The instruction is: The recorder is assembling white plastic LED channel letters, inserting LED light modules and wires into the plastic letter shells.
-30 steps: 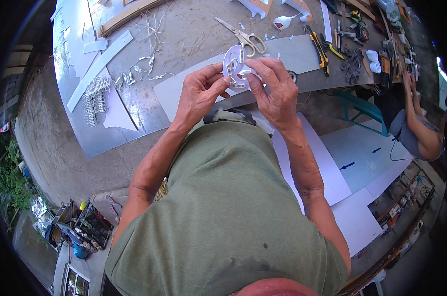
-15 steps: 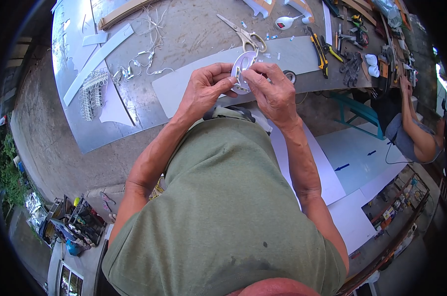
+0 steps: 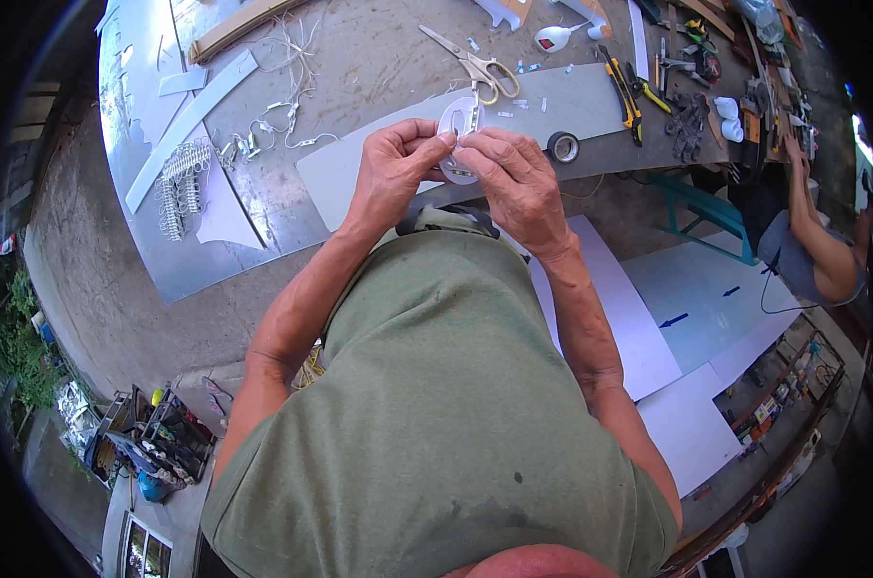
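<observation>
While the left hand (image 3: 394, 171) has its grip closed on a rounded white piece (image 3: 452, 120), the right hand (image 3: 519, 188) has fingertips right up against it, can't tell if they're pinching. Piece is up over the worktop's (image 3: 379, 63) near side, by the scissors (image 3: 474, 65).

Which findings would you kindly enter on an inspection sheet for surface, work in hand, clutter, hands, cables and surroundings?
Surface: grey worktop, scattered with small scraps.
Work in hand: rounded white piece, partly hidden by fingers.
Clutter: scissors, black tape roll, yellow-and-black cutter.
Hands: left hand grips the piece; right hand has fingers at it, pinch unclear.
Cables: tangled white wires, left of the scissors.
Surroundings: another person and a teal stand, right.
</observation>
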Demonstrator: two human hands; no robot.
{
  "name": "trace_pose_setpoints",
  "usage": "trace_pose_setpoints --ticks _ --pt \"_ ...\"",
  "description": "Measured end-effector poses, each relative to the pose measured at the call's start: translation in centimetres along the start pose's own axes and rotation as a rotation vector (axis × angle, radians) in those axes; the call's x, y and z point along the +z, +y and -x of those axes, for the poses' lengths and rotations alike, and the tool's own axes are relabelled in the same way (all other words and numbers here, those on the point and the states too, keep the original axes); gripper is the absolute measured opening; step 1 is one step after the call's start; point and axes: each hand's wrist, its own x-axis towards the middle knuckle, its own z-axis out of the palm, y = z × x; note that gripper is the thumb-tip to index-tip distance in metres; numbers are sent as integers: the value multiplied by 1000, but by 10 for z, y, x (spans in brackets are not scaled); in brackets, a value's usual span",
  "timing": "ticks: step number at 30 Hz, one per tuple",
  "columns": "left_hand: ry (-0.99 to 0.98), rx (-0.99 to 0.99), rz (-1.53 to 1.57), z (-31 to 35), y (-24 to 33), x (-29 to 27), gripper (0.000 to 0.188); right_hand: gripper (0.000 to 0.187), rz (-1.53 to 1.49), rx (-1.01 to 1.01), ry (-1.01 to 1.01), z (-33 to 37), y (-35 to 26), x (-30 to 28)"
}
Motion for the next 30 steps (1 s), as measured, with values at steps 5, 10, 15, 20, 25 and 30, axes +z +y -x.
trace_pose_setpoints --ticks 5,10,15,20,25,30 --pt "68 125 -91 3 3 7 30 24 -457 869 344 -4 -18 -3" --pt "92 257 -201 7 0 13 25 31 -545 893 297 -7 -13 10" --pt "53 227 -255 8 1 13 27 28 -616 957 259 -6 -13 15" --pt "32 184 -222 4 3 7 27 21 -664 936 270 -1 -11 17" --pt "-12 59 -223 4 12 2 30 20 -788 1006 243 -3 -8 16" --pt "-37 71 -217 1 5 0 29 21 -834 986 170 2 -2 17"
